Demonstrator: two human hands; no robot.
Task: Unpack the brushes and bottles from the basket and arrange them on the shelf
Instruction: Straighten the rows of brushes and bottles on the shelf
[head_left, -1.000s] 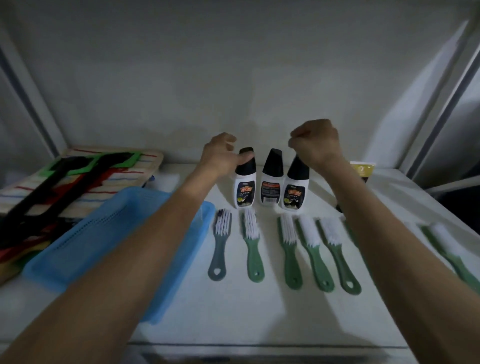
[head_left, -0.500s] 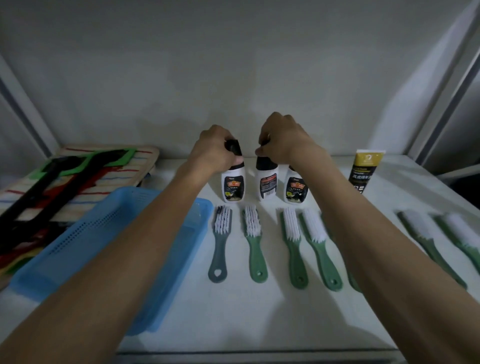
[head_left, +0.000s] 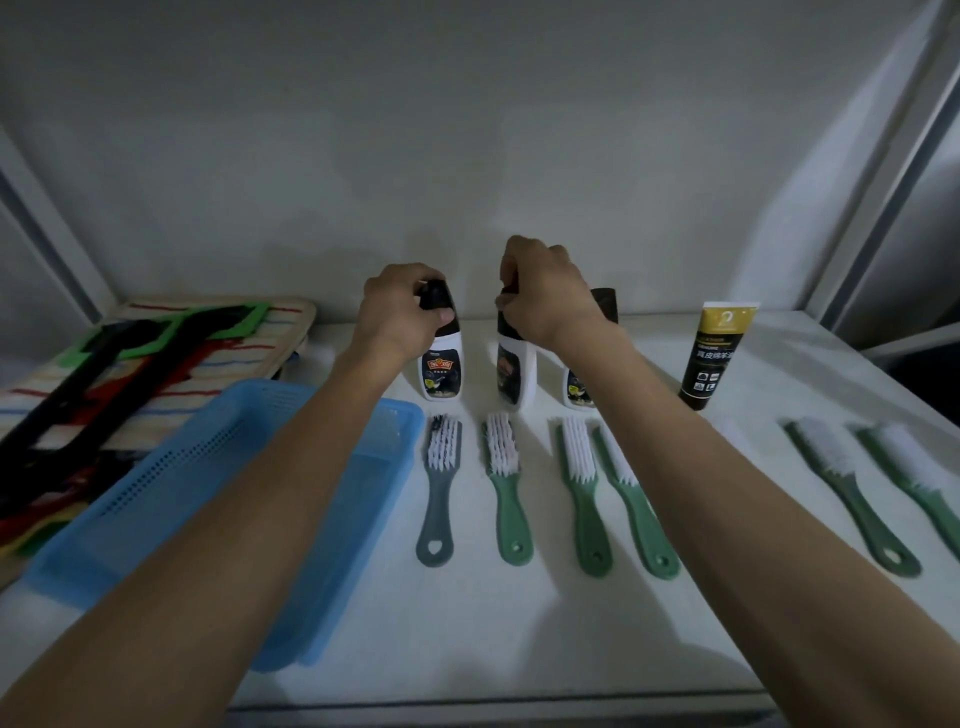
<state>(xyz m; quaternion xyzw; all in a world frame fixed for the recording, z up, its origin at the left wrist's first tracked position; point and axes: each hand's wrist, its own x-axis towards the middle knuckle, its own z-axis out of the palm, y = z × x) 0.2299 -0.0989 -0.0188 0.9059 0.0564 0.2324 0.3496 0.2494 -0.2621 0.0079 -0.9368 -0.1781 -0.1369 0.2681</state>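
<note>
Three white bottles with black caps stand at the back of the white shelf (head_left: 467, 623). My left hand (head_left: 400, 309) grips the cap of the left bottle (head_left: 441, 371). My right hand (head_left: 545, 291) grips the cap of the middle bottle (head_left: 514, 371), which looks slightly lifted or tilted. The right bottle (head_left: 579, 384) is partly hidden behind my right forearm. Several green and grey brushes lie in a row in front, among them a grey one (head_left: 439, 488) and a green one (head_left: 506, 488). The blue basket (head_left: 156, 499) sits at the left.
A black and gold tube (head_left: 714, 358) stands upright right of the bottles. Two more green brushes (head_left: 852, 493) lie at the far right. A striped board with black, green and red tools (head_left: 130, 353) rests at the back left. Metal uprights frame the shelf.
Both hands came down from above the bottles and closed on the caps of the left and middle bottles. The view shifted, bringing the tube and right brushes into sight.
</note>
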